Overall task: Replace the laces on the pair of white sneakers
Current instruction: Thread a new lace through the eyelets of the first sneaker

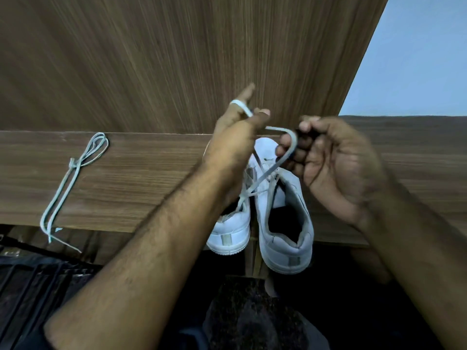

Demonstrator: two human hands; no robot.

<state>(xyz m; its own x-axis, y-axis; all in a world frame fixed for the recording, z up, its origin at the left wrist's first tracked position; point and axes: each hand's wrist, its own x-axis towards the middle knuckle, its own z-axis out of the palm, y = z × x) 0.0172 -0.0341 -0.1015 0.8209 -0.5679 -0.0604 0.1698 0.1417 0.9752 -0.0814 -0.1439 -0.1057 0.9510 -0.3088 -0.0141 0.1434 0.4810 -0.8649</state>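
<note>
**Lace work over the sneakers: soft cord, firm shoes**

Sneakers first. The right sneaker sits just below the right hand, heel toward the person and hanging a little past the edge of the shelf; the left sneaker lies touching it, mostly hidden under the left forearm. Both look light but firm in the sole and heel cup, so the heel or the side wall would be the sure place to take hold if either has to be steadied. The smooth white upper may slide on the wood.

The lace is flat, limp and nearly weightless. It rises from the eyelets of the right sneaker and spans between the hands. It will not push through anything by itself, so I judge it best taken near its stiff tip, which I cannot see here.

The left hand, above the sneakers, has the lace looped round its raised forefinger, the other fingers curled. The right hand, beside it, pinches the lace's bend with bent fingers.

Well off to the left of the left hand, a spare lace lies knotted on the shelf, its ends dangling over the edge.
</note>
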